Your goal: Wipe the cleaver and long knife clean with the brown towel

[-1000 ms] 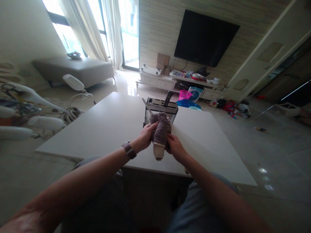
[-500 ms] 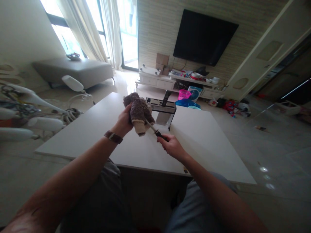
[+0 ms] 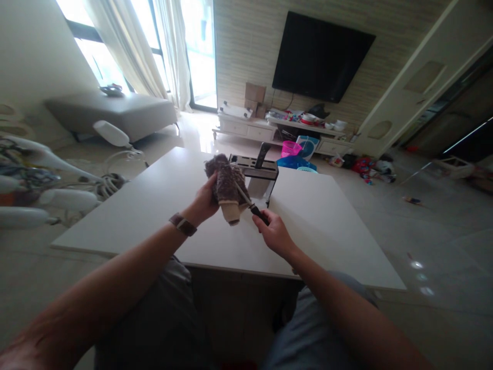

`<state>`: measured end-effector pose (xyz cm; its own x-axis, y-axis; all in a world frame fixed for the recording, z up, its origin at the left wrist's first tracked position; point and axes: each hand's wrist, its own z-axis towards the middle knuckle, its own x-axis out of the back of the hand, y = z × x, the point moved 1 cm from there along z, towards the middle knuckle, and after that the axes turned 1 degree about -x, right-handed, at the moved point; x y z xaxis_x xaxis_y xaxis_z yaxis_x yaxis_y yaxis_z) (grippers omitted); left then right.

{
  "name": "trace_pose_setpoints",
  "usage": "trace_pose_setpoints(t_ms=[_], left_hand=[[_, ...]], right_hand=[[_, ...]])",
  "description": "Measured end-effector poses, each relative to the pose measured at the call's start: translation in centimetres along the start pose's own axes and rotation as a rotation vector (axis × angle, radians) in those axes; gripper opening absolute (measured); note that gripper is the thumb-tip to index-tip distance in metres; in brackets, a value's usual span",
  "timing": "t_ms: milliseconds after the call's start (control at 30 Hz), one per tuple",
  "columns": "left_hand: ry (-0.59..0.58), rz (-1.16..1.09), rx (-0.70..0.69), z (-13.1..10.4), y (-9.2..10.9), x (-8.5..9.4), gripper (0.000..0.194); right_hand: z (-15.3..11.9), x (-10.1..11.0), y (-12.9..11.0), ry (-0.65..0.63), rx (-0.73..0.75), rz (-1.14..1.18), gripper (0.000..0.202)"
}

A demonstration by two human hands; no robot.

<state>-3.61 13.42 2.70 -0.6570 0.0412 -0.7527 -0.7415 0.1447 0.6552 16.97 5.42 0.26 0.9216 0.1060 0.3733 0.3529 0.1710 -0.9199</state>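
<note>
My left hand (image 3: 207,199), with a brown band at its wrist, is closed around a bunched, fuzzy brown cloth (image 3: 227,181) that has a beige end pointing down. My right hand (image 3: 275,228) grips the black handle of a sharpening steel (image 3: 259,213). The steel's thin grey rod points up and left against the cloth, and its tip is hidden there. Both hands are above the white table (image 3: 316,226). Just behind them on the tabletop stands a knife block (image 3: 262,181) with dark and silvery sides, one black handle sticking up from its top.
Beyond the table are a pink basket (image 3: 290,148) and blue tubs (image 3: 295,162) on the floor. A low white cabinet (image 3: 258,132) under the television (image 3: 322,56) carries boxes and bowls. White lamp-like parts and cables (image 3: 69,198) lie at left, near a grey bench (image 3: 115,115).
My left hand and the brown cloth have moved right and slightly down, closer to my right hand. Less of the steel's rod shows beside the handle. My right hand has shifted only slightly.
</note>
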Motion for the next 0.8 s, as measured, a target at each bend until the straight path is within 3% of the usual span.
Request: trace_pose_setpoints(t_ms=[167, 300, 600, 800], left_hand=[[-0.046, 0.154, 0.131, -1.9, -4.6, -0.7, 0.022], [-0.024, 0.182, 0.14, -2.7, -6.2, -1.0, 0.021], [0.066, 0.177, 0.053, -2.5, -5.3, -1.2, 0.019], [0.102, 0.105, -0.031, -0.7, -3.6, -0.6, 0.021]], right_hand=[[0.4, -0.1, 0.8, 0.066, 0.049, 0.0, 0.03], [0.7, -0.1, 1.5, 0.074, 0.049, -0.012, 0.03], [1.1, 0.4, 1.3, -0.027, 0.042, 0.059, 0.032], [0.8, 0.9, 0.3, -0.055, 0.019, -0.014, 0.033]])
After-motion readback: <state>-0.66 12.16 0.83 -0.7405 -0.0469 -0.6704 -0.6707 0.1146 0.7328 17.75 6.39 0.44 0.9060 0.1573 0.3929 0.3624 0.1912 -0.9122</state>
